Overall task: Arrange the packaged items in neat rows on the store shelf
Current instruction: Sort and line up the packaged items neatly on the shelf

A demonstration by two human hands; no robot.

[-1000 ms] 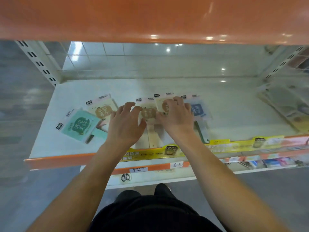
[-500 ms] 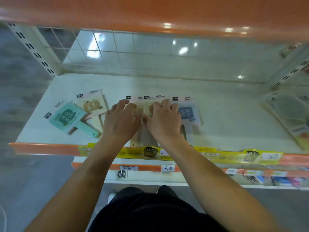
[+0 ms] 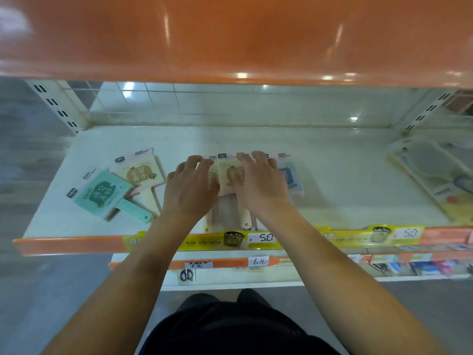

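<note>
While your left hand (image 3: 190,190) and right hand (image 3: 258,187) lie flat, fingers spread, on beige packets (image 3: 230,175) mid-shelf (image 3: 332,180), a teal packet (image 3: 102,194) and another beige packet (image 3: 140,172) sit askew to the left, a blue packet (image 3: 290,175) just right.

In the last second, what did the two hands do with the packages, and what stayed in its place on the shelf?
Both hands drew closer together on the middle beige packages. The left hand and right hand still press flat on them, squaring their top edges; nothing was lifted or released. The tilted green package, the beige package beside it and the blue package stayed put.
</note>
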